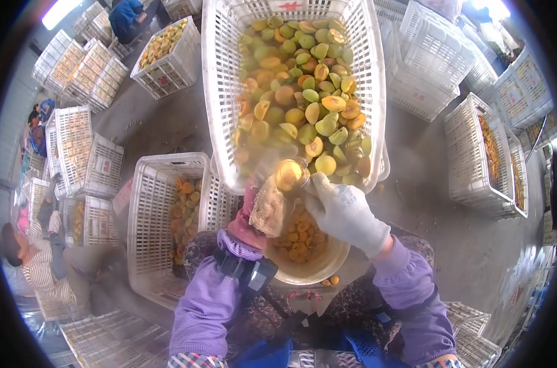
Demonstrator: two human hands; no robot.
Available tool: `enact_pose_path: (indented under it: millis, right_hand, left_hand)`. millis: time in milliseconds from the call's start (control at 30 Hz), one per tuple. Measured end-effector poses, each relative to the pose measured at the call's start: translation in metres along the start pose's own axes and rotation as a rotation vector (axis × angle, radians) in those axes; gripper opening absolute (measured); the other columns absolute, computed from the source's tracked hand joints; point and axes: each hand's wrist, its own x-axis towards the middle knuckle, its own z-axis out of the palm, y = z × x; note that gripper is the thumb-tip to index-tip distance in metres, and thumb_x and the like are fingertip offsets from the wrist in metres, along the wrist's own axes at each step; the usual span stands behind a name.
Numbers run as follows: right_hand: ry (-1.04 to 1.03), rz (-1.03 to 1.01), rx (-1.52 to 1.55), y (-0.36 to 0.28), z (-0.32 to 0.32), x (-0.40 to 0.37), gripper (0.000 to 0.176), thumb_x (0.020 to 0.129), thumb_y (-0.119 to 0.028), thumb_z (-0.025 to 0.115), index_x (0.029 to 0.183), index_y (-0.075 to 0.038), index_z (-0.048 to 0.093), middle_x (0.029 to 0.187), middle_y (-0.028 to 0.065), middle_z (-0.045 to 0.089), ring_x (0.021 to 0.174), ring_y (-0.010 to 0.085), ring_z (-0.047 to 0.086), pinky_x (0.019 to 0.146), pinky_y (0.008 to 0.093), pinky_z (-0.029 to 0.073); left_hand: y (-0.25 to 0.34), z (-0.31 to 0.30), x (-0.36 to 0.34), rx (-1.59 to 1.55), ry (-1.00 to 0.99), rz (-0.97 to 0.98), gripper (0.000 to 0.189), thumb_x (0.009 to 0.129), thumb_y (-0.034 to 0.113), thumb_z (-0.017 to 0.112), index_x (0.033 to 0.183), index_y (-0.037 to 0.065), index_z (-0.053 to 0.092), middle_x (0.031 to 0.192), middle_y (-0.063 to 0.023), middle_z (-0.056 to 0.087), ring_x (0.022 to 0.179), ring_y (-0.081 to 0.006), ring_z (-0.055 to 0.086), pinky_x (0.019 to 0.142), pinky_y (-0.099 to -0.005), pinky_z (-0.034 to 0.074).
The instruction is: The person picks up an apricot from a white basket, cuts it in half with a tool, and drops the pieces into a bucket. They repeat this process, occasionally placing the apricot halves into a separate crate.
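Sitting low at the far left, a person in a striped top (45,270) is near stacked white crates (70,144). Closer in is a low crate (148,245) holding orange and yellow fruit pieces. Next comes the wearer's left hand (261,211), in a pink glove with a worn, pale covering over its front; its grip is closed on a yellow fruit piece (289,174), raised at the near edge of a large crate (377,67) filled with green and yellow fruit halves (318,92). Directly below is a white bucket (318,277) with more orange pieces inside, and a few small bits (332,280) beside its rim. From the right, the right hand (347,214), in a white glove, has its fingers curled in beside the fruit piece — haze hides what they grip, if anything, so I cannot tell. Farther right, crates of orange pieces (488,153) stand on the grey floor (407,178).

The likeliest trouble is a slip: fruit this moist could slide out of the glove if squeezed too hard, dropping past the bucket's rim — and if the right hand holds something sharp, that could skid into the left glove.
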Motion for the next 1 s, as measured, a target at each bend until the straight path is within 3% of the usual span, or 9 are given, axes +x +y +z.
enact_pose_path:
  millis: [267, 367, 433, 533, 600, 667, 767, 867, 1000]
  right_hand:
    - [-0.015, 0.037, -0.140, 0.000, 0.031, -0.010, 0.054, 0.081, -0.012, 0.061, 0.128, 0.007, 0.043, 0.068, 0.0140, 0.062, 0.061, 0.0322, 0.063, 0.055, 0.0408, 0.050]
    - [0.024, -0.047, -0.148, 0.001, 0.040, -0.018, 0.053, 0.082, -0.016, 0.059, 0.125, 0.011, 0.046, 0.071, 0.0145, 0.060, 0.060, 0.0298, 0.061, 0.054, 0.0387, 0.049]
    - [-0.009, -0.023, -0.114, -0.005, 0.034, -0.017, 0.052, 0.080, -0.015, 0.060, 0.123, 0.011, 0.047, 0.070, 0.0140, 0.058, 0.059, 0.0297, 0.060, 0.054, 0.0383, 0.048]
    - [-0.104, 0.059, -0.029, -0.009, 0.029, -0.013, 0.055, 0.078, -0.012, 0.060, 0.126, 0.010, 0.044, 0.076, 0.0189, 0.062, 0.067, 0.0332, 0.063, 0.060, 0.0415, 0.050]
    - [-0.154, 0.101, 0.043, -0.007, 0.027, -0.012, 0.046, 0.080, -0.012, 0.059, 0.119, 0.007, 0.045, 0.078, 0.0210, 0.063, 0.070, 0.0361, 0.064, 0.063, 0.0441, 0.051]
    - [-0.170, 0.117, 0.117, -0.001, 0.027, -0.011, 0.026, 0.084, -0.015, 0.057, 0.103, 0.002, 0.050, 0.075, 0.0200, 0.062, 0.069, 0.0383, 0.062, 0.061, 0.0459, 0.049]
    - [-0.228, 0.146, 0.164, 0.006, 0.025, -0.014, 0.023, 0.087, -0.017, 0.056, 0.098, 0.001, 0.049, 0.080, 0.0239, 0.062, 0.076, 0.0424, 0.062, 0.066, 0.0485, 0.048]
    - [-0.185, 0.092, 0.118, 0.021, 0.030, -0.018, 0.044, 0.080, -0.008, 0.056, 0.122, 0.005, 0.047, 0.079, 0.0208, 0.060, 0.073, 0.0335, 0.062, 0.064, 0.0399, 0.049]
    - [-0.163, 0.150, 0.226, 0.009, 0.018, -0.014, 0.036, 0.082, -0.006, 0.053, 0.115, 0.007, 0.048, 0.086, 0.0223, 0.057, 0.076, 0.0336, 0.061, 0.069, 0.0392, 0.049]
  left_hand:
    - [-0.016, 0.001, -0.008, -0.265, 0.024, 0.023, 0.041, 0.088, 0.002, 0.057, 0.129, 0.003, 0.047, 0.120, -0.0090, 0.057, 0.106, -0.0214, 0.058, 0.093, -0.0325, 0.049]
    - [-0.056, -0.016, 0.000, -0.496, 0.050, -0.219, 0.039, 0.092, 0.009, 0.057, 0.129, 0.003, 0.046, 0.115, -0.0087, 0.059, 0.100, -0.0188, 0.059, 0.088, -0.0307, 0.051]
    - [-0.057, -0.020, -0.001, -0.531, 0.021, -0.188, 0.034, 0.094, 0.019, 0.057, 0.123, 0.003, 0.050, 0.107, -0.0089, 0.061, 0.093, -0.0184, 0.061, 0.082, -0.0303, 0.052]
    - [-0.030, -0.017, -0.006, -0.377, -0.065, -0.032, 0.030, 0.097, 0.025, 0.053, 0.115, 0.002, 0.057, 0.101, -0.0100, 0.064, 0.089, -0.0188, 0.063, 0.078, -0.0306, 0.054]
    - [0.005, -0.015, 0.012, -0.448, -0.066, -0.365, 0.026, 0.098, 0.014, 0.050, 0.119, 0.002, 0.060, 0.111, -0.0121, 0.064, 0.101, -0.0192, 0.063, 0.086, -0.0306, 0.053]
    - [0.020, -0.013, 0.033, 0.155, -0.230, -0.381, 0.026, 0.097, 0.017, 0.055, 0.117, 0.002, 0.060, 0.105, -0.0120, 0.066, 0.093, -0.0178, 0.065, 0.079, -0.0269, 0.054]
    - [0.017, -0.009, 0.033, 0.243, -0.285, -0.374, 0.024, 0.096, 0.019, 0.056, 0.114, 0.003, 0.058, 0.101, -0.0105, 0.064, 0.090, -0.0157, 0.064, 0.074, -0.0252, 0.053]
    - [0.005, -0.012, 0.018, -0.039, -0.237, -0.294, 0.025, 0.096, 0.023, 0.055, 0.111, 0.003, 0.058, 0.098, -0.0105, 0.063, 0.087, -0.0168, 0.064, 0.072, -0.0264, 0.053]
    - [-0.012, 0.002, 0.001, -0.428, -0.147, -0.251, 0.028, 0.096, 0.029, 0.055, 0.107, 0.003, 0.058, 0.095, -0.0104, 0.063, 0.084, -0.0182, 0.064, 0.070, -0.0279, 0.053]
